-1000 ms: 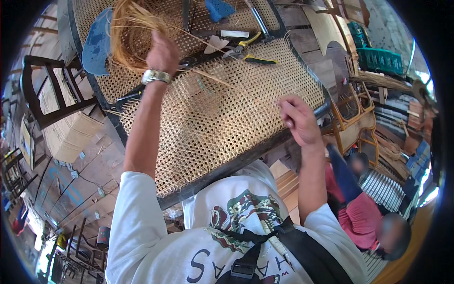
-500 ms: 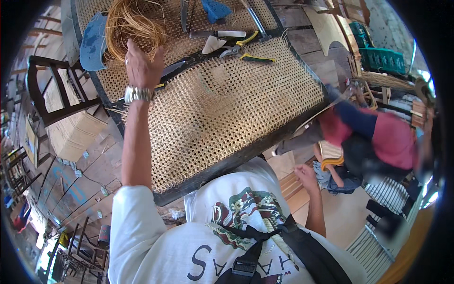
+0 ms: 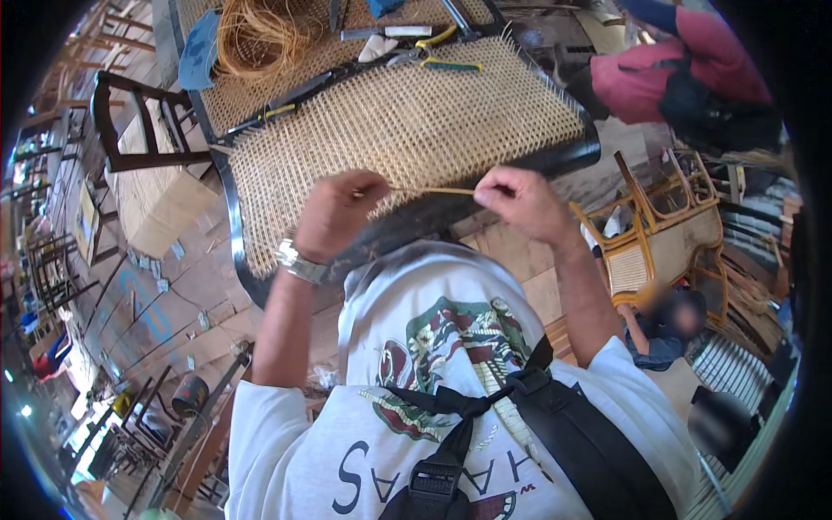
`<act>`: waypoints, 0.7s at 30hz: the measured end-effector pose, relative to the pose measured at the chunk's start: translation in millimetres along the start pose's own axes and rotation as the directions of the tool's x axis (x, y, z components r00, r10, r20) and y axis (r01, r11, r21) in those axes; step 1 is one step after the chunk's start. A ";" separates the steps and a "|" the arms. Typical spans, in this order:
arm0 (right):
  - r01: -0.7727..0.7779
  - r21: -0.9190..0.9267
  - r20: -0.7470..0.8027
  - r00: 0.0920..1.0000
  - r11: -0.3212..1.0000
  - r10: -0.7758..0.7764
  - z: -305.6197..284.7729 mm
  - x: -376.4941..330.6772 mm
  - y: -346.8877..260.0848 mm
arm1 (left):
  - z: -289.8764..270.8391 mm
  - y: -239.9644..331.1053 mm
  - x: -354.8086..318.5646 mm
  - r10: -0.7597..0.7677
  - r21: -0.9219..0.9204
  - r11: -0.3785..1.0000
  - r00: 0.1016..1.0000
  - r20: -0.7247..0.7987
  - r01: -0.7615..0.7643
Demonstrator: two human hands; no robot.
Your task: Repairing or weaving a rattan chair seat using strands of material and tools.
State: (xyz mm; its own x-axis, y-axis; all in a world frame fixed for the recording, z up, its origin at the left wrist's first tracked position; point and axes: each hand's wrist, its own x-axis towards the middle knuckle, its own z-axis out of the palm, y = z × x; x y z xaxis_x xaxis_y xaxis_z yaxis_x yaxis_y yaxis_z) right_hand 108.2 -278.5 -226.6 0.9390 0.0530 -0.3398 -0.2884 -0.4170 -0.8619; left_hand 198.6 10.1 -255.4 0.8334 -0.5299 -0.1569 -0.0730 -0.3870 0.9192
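Observation:
A thin strip of cane [image 3: 446,190] is stretched between my two hands, over the near edge of a woven cane panel [image 3: 390,130] in a dark frame. My left hand [image 3: 338,212], with a metal watch at the wrist, is closed on one end of the strip. The other end is pinched between thumb and fingers of my right hand [image 3: 527,205]. Beyond the panel lies a loose coil of cane strands [image 3: 260,39]. Yellow-handled pruning shears [image 3: 425,54] rest at the panel's far edge.
A hammer [image 3: 457,16] and a knife [image 3: 299,90] lie by the far edge. A dark wooden chair frame [image 3: 130,121] stands left. On the right are a person in a red top [image 3: 641,82], cane-seated chairs [image 3: 633,260] and a seated person [image 3: 667,316].
My left hand has come back from the cane coil toward my body. My right hand has risen to meet it, and both now hold a cane strip. The person in red has moved farther off.

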 end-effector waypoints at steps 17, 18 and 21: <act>-0.032 -0.113 -0.127 0.992 0.993 0.017 -132.9 -90.4 58.7 | -108.2 -109.1 -119.0 -0.349 0.450 0.753 0.871 -0.344 0.480; -0.009 -0.160 -0.140 0.990 0.987 -0.014 -133.5 -93.1 57.1 | -109.2 -112.0 -125.1 -0.346 0.448 0.760 0.876 -0.336 0.472; -0.003 -0.131 -0.117 0.993 0.991 -0.012 -139.1 -97.2 69.0 | -106.7 -112.2 -140.3 -0.380 0.458 0.716 0.844 -0.378 0.527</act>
State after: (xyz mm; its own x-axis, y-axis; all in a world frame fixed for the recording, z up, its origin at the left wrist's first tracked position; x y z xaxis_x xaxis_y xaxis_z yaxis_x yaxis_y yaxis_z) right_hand 23.2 -438.6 -200.6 0.9579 -0.0484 -0.2830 -0.2645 -0.5326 -0.8040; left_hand 148.3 208.4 -298.1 0.9386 -0.0151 -0.3448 0.1361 -0.9020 0.4098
